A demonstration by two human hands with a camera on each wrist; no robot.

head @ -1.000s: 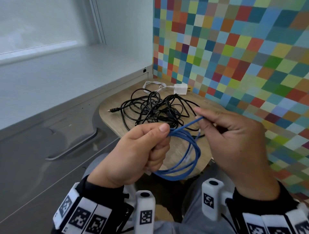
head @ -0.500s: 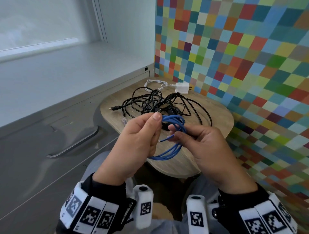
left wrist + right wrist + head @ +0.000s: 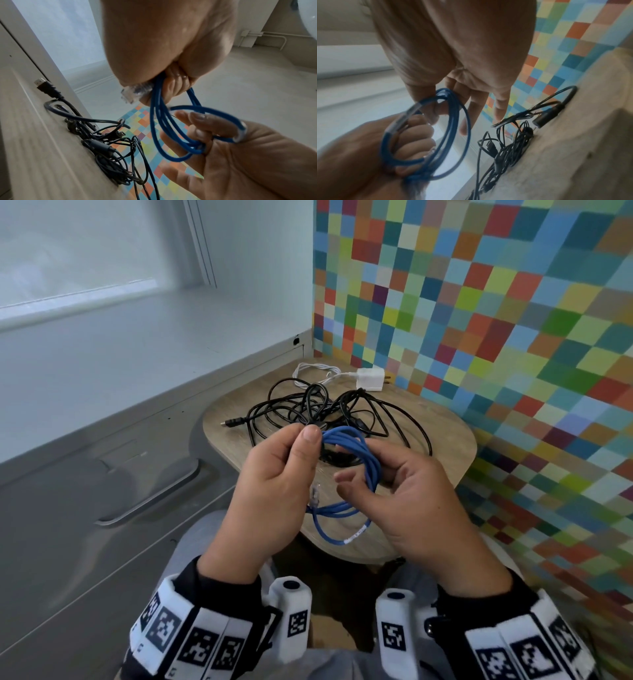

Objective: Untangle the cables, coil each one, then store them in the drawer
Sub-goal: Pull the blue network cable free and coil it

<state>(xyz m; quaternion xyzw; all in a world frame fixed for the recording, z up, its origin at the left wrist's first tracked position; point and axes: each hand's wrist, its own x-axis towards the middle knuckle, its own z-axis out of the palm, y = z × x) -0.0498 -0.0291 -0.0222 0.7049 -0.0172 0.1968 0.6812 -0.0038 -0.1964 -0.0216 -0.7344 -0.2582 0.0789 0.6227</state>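
Left hand (image 3: pixel 270 494) pinches and right hand (image 3: pixel 411 501) hooks curled fingers through one coiled blue cable (image 3: pixel 371 460) (over the table's (image 3: pixel 452 446) near edge); one black tangle (image 3: pixel 308 409) and one white charger (image 3: pixel 370 379) lie toward its far edge.

Soft window daylight; blurred, edge-warped wrist views.

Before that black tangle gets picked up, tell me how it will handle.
The black tangle is probably floppy: thin cords lie in loose loops flat on the table. It would likely come up as one clump, since the loops cross each other. The plug sticking out may dangle.
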